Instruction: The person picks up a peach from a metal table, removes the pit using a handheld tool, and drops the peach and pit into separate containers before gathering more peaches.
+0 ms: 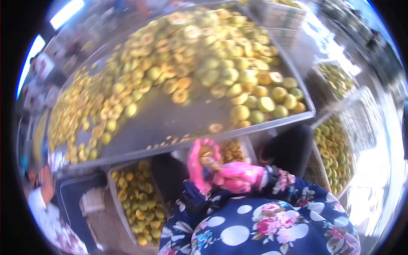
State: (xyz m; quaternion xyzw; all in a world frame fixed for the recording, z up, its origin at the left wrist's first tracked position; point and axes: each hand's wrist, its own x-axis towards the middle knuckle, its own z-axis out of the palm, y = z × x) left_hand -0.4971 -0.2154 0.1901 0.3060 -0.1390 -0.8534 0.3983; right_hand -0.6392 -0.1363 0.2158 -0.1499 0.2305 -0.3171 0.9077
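Note:
My left hand (199, 166), in a pink glove, curls around a halved yellow fruit (207, 155) with its cut side up. My right hand (241, 175), also gloved in pink, is closed and reaches against that fruit half. A small tool-like thing (215, 166) seems to stick out of the right fist, but blur hides its kind. Just beyond both hands, between my knees, stands a container of small yellow-brown pieces (233, 152). In front lies a metal table (170, 117) heaped with whole and halved yellow-green fruit (229, 76).
A crate of fruit (142, 208) stands at my left, and another (333, 157) at my right. Further right is one more filled crate (335, 78). Stacked white crates (282, 21) stand at the back. Another person's arm (46, 187) shows at far left. The table's metal rim (178, 146) runs before me.

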